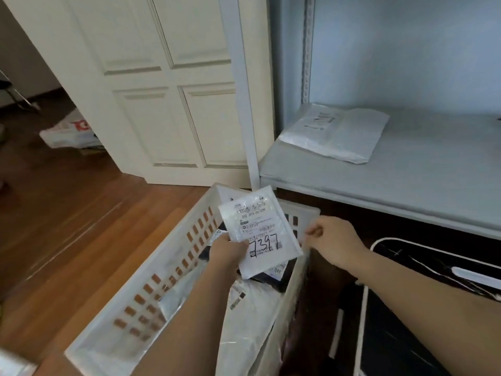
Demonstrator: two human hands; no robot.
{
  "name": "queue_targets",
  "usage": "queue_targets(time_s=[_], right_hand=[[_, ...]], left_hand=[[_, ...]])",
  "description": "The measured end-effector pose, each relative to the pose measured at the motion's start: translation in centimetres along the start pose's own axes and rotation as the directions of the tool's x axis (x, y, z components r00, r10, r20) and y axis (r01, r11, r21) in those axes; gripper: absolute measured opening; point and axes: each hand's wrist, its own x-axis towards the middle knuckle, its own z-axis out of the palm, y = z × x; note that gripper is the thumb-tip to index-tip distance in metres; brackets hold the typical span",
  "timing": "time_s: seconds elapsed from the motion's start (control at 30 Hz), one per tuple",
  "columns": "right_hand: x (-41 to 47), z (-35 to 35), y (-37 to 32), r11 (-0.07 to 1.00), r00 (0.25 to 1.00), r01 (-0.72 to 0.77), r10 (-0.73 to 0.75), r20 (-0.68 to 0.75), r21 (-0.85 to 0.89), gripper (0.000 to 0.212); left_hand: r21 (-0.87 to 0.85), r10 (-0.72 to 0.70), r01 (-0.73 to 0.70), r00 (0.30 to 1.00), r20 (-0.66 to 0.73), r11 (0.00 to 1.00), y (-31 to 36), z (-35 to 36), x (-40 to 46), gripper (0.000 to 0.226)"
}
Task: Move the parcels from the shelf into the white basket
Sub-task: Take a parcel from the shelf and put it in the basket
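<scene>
Head view, the only one: the left hand holds a flat white parcel by its near-left edge, with the thumb on the label and the other fingers behind it. The parcel stands tilted above the far part of the white basket, with its long side running from near to far. The handwritten number 7397 is on its label. It is directly over the open basket, so I judge that the coming move is only to lower or release it.

The right hand is just to the right of this parcel, over the right rim of the basket. Its fingers are curled and seem to pinch a thin clear plastic edge near the rim; I cannot tell exactly what this plastic belongs to.

Several parcels already lie inside the basket, white and dark ones.

One more white parcel lies flat on the shelf, far and to the right of both hands. The right hand is nearer to it than the left. Both forearms reach forward from the near side.
</scene>
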Motion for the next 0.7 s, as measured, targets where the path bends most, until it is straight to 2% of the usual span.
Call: queue_targets(time_s=[0.1, 0.17, 0.23, 0.3, 0.37, 0.5, 0.57, 0.6, 0.63, 0.7], right_hand=[[0.7, 3.1, 0.1, 0.926, 0.984, 0.117, -0.060, 0.166, -0.358, 0.043], [1.4, 5.0, 0.5, 0.801, 0.957, 0.215, -0.059, 0.284, -0.558, 0.065], [1.6, 6.4, 1.0, 0.700, 0.906, 0.316, -0.024, 0.422, -0.640, 0.078], [1.8, 7.6, 1.5, 0.664, 0.866, 0.360, 0.022, 0.499, -0.655, 0.080], [2.0, 8.6, 1.9, 0.639, 0.851, 0.386, 0.033, 0.525, -0.665, 0.076], [3.2, 9.4, 2.3, 0.584, 0.848, 0.422, 0.018, 0.530, -0.694, 0.074], [3.7, 9.5, 2.3, 0.565, 0.849, 0.432, 0.009, 0.528, -0.703, 0.076], [3.9, 9.5, 2.3, 0.558, 0.852, 0.432, 0.006, 0.524, -0.709, 0.077], [4.0, 9.6, 2.4, 0.549, 0.853, 0.436, -0.001, 0.521, -0.713, 0.076], [4.0, 9.7, 2.3, 0.528, 0.855, 0.450, -0.022, 0.518, -0.720, 0.074]], left_hand=[[0.186, -0.057, 0.071, 0.995, -0.079, 0.980, -3.6, -2.3, 3.0, 0.010], [0.314, -0.101, 0.127, 0.990, -0.100, 0.941, -6.4, -2.6, 4.7, 0.017], [0.508, -0.101, 0.135, 0.990, -0.095, 0.851, -8.5, -2.2, 5.1, 0.026], [0.708, -0.103, 0.092, 0.994, -0.028, 0.700, -9.7, -1.8, 4.9, 0.031], [0.827, -0.128, 0.026, 0.990, 0.055, 0.562, -10.6, -1.0, 5.2, 0.039], [0.881, -0.172, -0.012, 0.979, 0.105, 0.473, -11.7, 0.8, 5.7, 0.051], [0.931, -0.034, -0.083, 0.994, 0.101, 0.355, -12.5, 1.2, 5.8, 0.067], [0.945, 0.057, -0.154, 0.988, 0.144, 0.287, -12.9, 1.4, 5.9, 0.078], [0.937, 0.114, -0.246, 0.968, 0.223, 0.249, -13.4, 1.5, 5.9, 0.083], [0.890, 0.121, -0.426, 0.904, 0.410, 0.164, -14.6, 2.1, 5.8, 0.073]])
